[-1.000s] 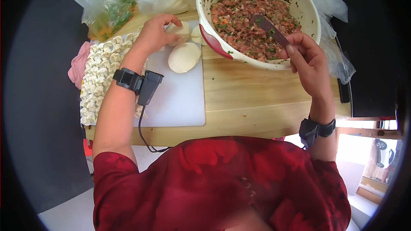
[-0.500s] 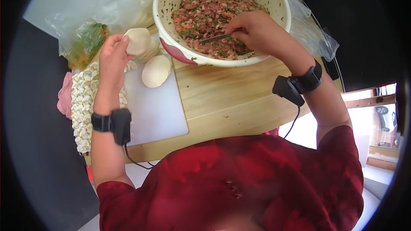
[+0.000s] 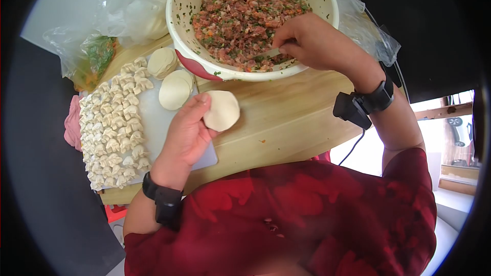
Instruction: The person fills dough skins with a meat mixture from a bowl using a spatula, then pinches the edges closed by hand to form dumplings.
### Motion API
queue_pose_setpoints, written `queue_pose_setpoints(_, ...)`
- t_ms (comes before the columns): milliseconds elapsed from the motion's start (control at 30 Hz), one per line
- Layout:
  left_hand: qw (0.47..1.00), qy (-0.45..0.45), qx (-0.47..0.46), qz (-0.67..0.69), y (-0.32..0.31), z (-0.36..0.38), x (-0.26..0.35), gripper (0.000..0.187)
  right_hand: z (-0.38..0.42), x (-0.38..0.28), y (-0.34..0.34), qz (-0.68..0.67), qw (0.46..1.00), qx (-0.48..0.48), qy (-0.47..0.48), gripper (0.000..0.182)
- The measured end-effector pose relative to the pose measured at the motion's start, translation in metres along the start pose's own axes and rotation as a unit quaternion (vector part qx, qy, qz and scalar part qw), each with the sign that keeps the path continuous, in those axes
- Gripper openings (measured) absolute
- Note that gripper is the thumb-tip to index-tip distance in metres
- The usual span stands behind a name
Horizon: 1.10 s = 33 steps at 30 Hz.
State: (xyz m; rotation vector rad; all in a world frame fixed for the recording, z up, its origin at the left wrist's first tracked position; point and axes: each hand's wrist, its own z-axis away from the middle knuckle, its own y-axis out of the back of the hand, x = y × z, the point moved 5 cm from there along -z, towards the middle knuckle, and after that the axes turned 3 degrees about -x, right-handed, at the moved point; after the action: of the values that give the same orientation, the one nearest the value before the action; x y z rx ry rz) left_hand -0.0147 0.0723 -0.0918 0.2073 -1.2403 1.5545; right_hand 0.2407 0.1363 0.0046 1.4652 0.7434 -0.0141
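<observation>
Between thumb and fingers, my left hand [image 3: 185,132] pinches a round dumpling wrapper [image 3: 222,111] above the wooden table. My right hand [image 3: 313,42] is over the large cream bowl [image 3: 177,30], gripping a thin metal utensil [image 3: 265,54] whose far end is down in the minced meat filling [image 3: 240,13]. On the white cutting board [image 3: 157,115], left of the bowl, lie two piles of wrappers: a farther stack [image 3: 162,62] and a nearer stack [image 3: 174,92]. Rows of folded dumplings [image 3: 113,122] cover the board's left part.
Clear plastic bags [image 3: 135,15] lie behind the board, one bag [image 3: 97,56] with green and orange contents. More plastic [image 3: 378,43] is right of the bowl. A pink cloth [image 3: 72,122] sits beyond the dumplings. The wooden table's [image 3: 286,117] front edge is close to my body.
My left hand has come away from the wrapper stacks, toward me and to the right, carrying one wrapper. My right hand stays over the filling with the utensil.
</observation>
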Motion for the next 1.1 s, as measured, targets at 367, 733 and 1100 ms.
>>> queue_pose_setpoints(367,0.996,0.003,-0.031,0.079,-0.045,-0.006,-0.003,0.039,0.033,-0.034,0.009,-0.091,0.995,0.030,-0.033,0.016)
queue_pose_setpoints(733,0.995,-0.030,-0.051,0.085,-0.053,0.003,0.003,0.037,0.086,-0.070,-0.013,-0.026,0.983,0.150,0.103,0.021)
queue_pose_setpoints(1100,0.991,0.040,-0.085,0.090,-0.054,0.016,-0.015,0.041,0.102,-0.064,-0.022,-0.084,0.974,0.178,0.116,0.026)
